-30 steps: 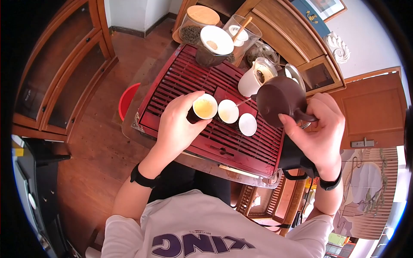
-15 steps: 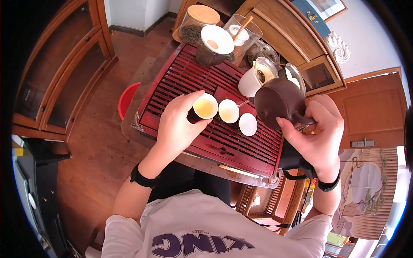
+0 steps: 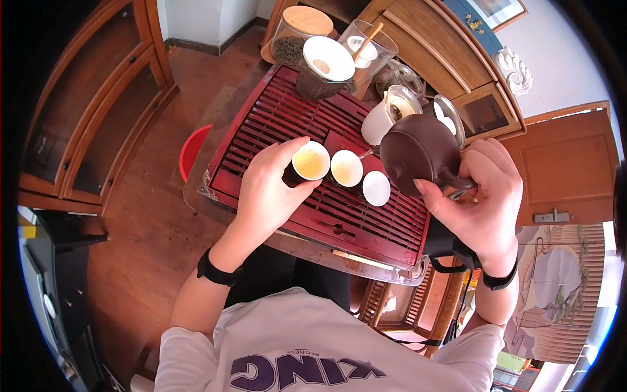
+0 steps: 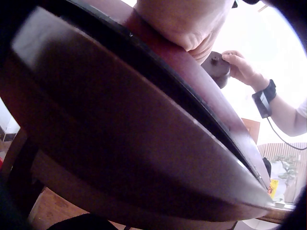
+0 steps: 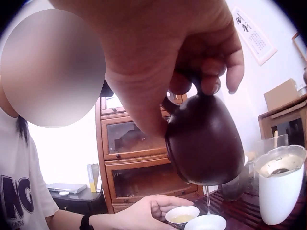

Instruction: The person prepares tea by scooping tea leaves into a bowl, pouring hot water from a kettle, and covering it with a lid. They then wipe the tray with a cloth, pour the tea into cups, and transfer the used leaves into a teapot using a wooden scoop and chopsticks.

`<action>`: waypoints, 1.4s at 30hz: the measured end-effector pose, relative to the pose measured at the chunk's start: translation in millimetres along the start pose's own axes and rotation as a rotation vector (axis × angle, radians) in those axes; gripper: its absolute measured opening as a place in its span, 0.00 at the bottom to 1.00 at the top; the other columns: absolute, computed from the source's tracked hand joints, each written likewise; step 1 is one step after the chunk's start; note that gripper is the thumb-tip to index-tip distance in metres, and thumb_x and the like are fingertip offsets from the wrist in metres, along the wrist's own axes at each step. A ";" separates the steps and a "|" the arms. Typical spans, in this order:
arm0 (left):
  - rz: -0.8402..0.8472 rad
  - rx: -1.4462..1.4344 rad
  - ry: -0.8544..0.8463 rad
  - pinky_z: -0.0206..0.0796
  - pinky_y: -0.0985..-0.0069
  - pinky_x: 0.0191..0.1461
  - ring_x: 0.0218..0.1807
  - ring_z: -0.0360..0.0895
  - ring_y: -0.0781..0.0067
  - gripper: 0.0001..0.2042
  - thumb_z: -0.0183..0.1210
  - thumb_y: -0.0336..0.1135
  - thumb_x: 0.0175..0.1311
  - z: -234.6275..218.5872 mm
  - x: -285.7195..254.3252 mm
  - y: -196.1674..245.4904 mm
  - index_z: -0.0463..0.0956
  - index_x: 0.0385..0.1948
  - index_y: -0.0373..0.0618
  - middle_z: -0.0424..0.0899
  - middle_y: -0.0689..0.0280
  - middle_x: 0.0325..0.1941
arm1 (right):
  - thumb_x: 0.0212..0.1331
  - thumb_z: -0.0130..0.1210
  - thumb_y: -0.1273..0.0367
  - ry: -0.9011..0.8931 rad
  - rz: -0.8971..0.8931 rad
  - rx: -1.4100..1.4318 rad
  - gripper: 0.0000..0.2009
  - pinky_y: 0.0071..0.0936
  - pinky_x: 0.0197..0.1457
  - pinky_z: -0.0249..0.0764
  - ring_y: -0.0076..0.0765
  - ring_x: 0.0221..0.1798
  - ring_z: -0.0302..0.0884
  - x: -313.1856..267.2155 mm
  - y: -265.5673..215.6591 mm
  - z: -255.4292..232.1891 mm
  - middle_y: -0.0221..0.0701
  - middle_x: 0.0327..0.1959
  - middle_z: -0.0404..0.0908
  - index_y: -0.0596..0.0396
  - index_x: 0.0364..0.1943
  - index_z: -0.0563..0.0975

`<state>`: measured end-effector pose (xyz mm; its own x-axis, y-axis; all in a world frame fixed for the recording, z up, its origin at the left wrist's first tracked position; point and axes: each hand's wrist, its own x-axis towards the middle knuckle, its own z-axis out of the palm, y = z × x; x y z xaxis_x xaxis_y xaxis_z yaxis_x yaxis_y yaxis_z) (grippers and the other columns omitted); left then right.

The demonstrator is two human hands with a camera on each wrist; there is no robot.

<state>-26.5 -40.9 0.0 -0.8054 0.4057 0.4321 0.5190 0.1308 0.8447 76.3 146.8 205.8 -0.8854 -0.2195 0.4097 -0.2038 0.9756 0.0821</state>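
Observation:
In the head view my left hand (image 3: 268,179) holds a small cup (image 3: 311,161) of yellow tea between thumb and fingers, over the left part of the red slatted tea tray (image 3: 274,114). My right hand (image 3: 486,202) grips the handle of a dark brown teapot (image 3: 421,153), tilted with its spout towards the middle cup (image 3: 346,168). A thin stream runs from the spout to that cup, which has pale tea in it. The third cup (image 3: 376,188) stands to its right, its inside white. The right wrist view shows the teapot (image 5: 206,143) from behind, above the cups.
Behind the teapot stands a white pitcher (image 3: 377,125) with a strainer on top. A white funnel-shaped strainer (image 3: 330,55) sits on a dark vessel at the tray's far edge, near a wooden-lidded jar (image 3: 307,23). A black kettle (image 3: 450,245) is below the right hand.
The teapot has shifted slightly left and tipped further, its spout closer to the middle cup. Tea in the middle cup looks a little fuller. The left hand stays in place.

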 end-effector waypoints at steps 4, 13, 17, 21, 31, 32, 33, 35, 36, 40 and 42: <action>0.007 0.002 0.008 0.74 0.68 0.59 0.55 0.82 0.60 0.30 0.74 0.24 0.44 0.7 -0.4 -0.6 0.77 0.54 0.40 0.84 0.55 0.53 | 0.32 0.75 0.66 0.001 -0.027 -0.021 0.22 0.34 0.25 0.62 0.40 0.22 0.64 -1.6 -1.9 1.8 0.31 0.16 0.65 0.52 0.14 0.66; 0.010 0.008 0.007 0.73 0.68 0.60 0.55 0.82 0.61 0.30 0.74 0.24 0.44 1.3 -1.2 -1.7 0.77 0.54 0.40 0.83 0.55 0.54 | 0.33 0.74 0.65 -0.014 -0.072 -0.075 0.20 0.34 0.28 0.69 0.41 0.25 0.69 -11.9 -2.6 17.4 0.30 0.21 0.68 0.51 0.16 0.68; 0.020 0.019 0.006 0.73 0.68 0.60 0.55 0.82 0.61 0.30 0.74 0.24 0.44 0.7 -1.2 -1.9 0.77 0.55 0.40 0.83 0.55 0.54 | 0.34 0.75 0.62 -0.027 -0.070 -0.103 0.21 0.33 0.27 0.69 0.39 0.25 0.69 -17.2 -1.0 21.0 0.30 0.21 0.68 0.51 0.16 0.68; 0.006 0.025 0.002 0.73 0.68 0.61 0.56 0.82 0.61 0.30 0.74 0.24 0.44 0.3 -0.7 -0.5 0.77 0.55 0.40 0.83 0.55 0.54 | 0.33 0.75 0.61 -0.040 -0.065 -0.151 0.21 0.32 0.25 0.69 0.39 0.24 0.69 -21.5 -0.2 19.9 0.30 0.21 0.68 0.51 0.17 0.69; 0.000 0.022 0.003 0.73 0.69 0.61 0.56 0.82 0.62 0.30 0.74 0.24 0.44 0.7 -1.5 -1.5 0.76 0.55 0.39 0.83 0.55 0.55 | 0.32 0.73 0.61 0.054 -0.194 -0.194 0.19 0.31 0.26 0.71 0.38 0.25 0.73 -27.9 7.5 17.4 0.32 0.26 0.76 0.52 0.16 0.70; 0.001 0.022 0.002 0.73 0.69 0.61 0.56 0.82 0.62 0.30 0.74 0.24 0.44 0.4 -1.1 -0.5 0.76 0.55 0.39 0.83 0.55 0.55 | 0.33 0.73 0.61 0.069 -0.224 -0.207 0.19 0.30 0.26 0.71 0.39 0.26 0.74 -27.7 7.5 17.1 0.33 0.26 0.76 0.52 0.16 0.70; -0.004 0.024 -0.005 0.73 0.69 0.61 0.56 0.81 0.62 0.30 0.74 0.24 0.44 -0.3 -0.5 0.7 0.76 0.55 0.39 0.83 0.55 0.55 | 0.33 0.73 0.61 0.084 -0.253 -0.219 0.19 0.30 0.27 0.72 0.39 0.27 0.75 -27.2 7.7 16.8 0.33 0.27 0.77 0.52 0.17 0.71; -0.010 0.026 -0.013 0.72 0.69 0.61 0.56 0.81 0.62 0.30 0.74 0.24 0.44 -0.4 -0.5 0.9 0.76 0.55 0.39 0.83 0.55 0.55 | 0.33 0.73 0.61 0.084 -0.252 -0.217 0.19 0.29 0.27 0.72 0.39 0.27 0.75 -26.3 8.2 16.6 0.33 0.27 0.77 0.53 0.16 0.71; -0.015 0.012 -0.013 0.72 0.69 0.61 0.57 0.81 0.62 0.30 0.74 0.24 0.44 0.4 -0.7 0.0 0.76 0.55 0.39 0.82 0.55 0.55 | 0.33 0.73 0.61 0.083 -0.252 -0.216 0.19 0.29 0.28 0.73 0.39 0.28 0.75 -26.0 8.6 16.7 0.34 0.27 0.77 0.53 0.16 0.71; 0.000 0.015 -0.003 0.72 0.69 0.62 0.57 0.81 0.63 0.30 0.74 0.24 0.45 1.0 -1.3 -2.1 0.76 0.55 0.39 0.82 0.55 0.55 | 0.33 0.73 0.61 0.094 -0.265 -0.212 0.19 0.30 0.28 0.73 0.40 0.27 0.75 -25.7 10.3 18.0 0.34 0.27 0.77 0.53 0.16 0.70; -0.007 0.012 -0.007 0.72 0.69 0.62 0.57 0.81 0.63 0.30 0.74 0.24 0.45 0.7 -1.5 -0.8 0.76 0.55 0.39 0.83 0.55 0.55 | 0.34 0.74 0.61 0.052 -0.241 -0.200 0.20 0.30 0.27 0.72 0.39 0.26 0.74 -26.2 9.8 17.0 0.34 0.26 0.76 0.53 0.16 0.70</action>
<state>-25.6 -40.9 -1.5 -0.8071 0.4114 0.4235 0.5165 0.1444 0.8440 90.4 162.0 180.4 -0.7981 -0.4488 0.4020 -0.3145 0.8794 0.3574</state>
